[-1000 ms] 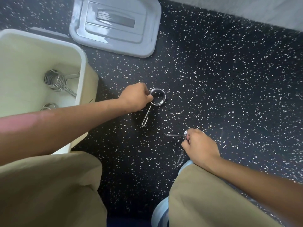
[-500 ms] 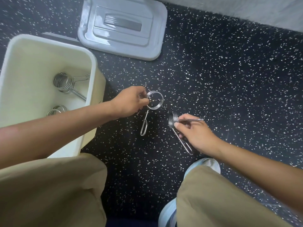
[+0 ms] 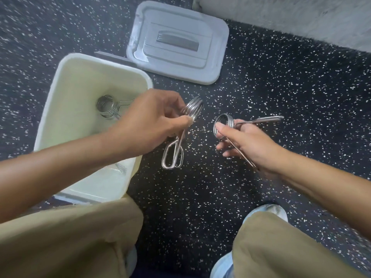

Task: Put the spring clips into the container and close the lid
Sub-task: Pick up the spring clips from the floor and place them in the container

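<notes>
Holding 2 spring clips off the floor: 1 clip (image 3: 181,125) pinched by its coil in the left hand (image 3: 154,119), handles dangling down, right beside the container (image 3: 60,97) rim. Gripping the other clip (image 3: 226,125) in the right hand (image 3: 247,143), farther out. Lid (image 3: 178,43) lying on the floor just beyond.

Likely gym or workshop: black white-speckled rubber floor (image 3: 261,87) throughout, pale concrete-looking wall base (image 3: 301,17) at 1 o'clock.

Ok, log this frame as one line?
left hand: holds spring clip | right hand: holds second clip | container: open, clips inside | lid: on floor
</notes>
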`<action>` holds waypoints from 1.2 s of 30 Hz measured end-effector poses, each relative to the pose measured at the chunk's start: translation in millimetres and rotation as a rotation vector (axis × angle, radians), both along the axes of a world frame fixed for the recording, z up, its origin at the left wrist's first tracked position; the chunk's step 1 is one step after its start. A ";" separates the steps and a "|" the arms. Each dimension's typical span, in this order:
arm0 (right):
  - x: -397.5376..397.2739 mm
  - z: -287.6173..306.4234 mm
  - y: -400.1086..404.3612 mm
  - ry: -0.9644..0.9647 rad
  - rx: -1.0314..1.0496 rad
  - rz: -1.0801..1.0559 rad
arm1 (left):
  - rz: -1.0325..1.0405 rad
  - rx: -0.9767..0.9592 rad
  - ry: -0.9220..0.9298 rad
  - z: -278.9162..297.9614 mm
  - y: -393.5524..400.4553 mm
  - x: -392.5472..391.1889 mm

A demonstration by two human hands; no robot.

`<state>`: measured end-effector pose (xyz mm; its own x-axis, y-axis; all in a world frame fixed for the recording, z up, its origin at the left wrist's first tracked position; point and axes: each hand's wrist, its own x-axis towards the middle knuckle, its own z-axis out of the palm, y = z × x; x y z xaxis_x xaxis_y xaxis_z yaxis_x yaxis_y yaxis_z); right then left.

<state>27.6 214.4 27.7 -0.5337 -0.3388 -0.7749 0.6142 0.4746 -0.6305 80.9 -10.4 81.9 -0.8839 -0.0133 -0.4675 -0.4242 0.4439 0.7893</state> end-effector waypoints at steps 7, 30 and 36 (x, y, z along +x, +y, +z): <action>-10.2 24.4 -35.6 0.067 0.021 0.101 | 0.109 -0.037 0.059 28.1 -32.3 12.2; -7.7 49.1 -105.8 -0.084 -0.220 0.319 | 0.063 -0.724 -0.207 -24.0 -133.0 60.3; 0.2 48.8 -118.2 -0.050 -0.052 0.373 | 0.033 -0.649 -0.365 -73.7 -131.9 73.2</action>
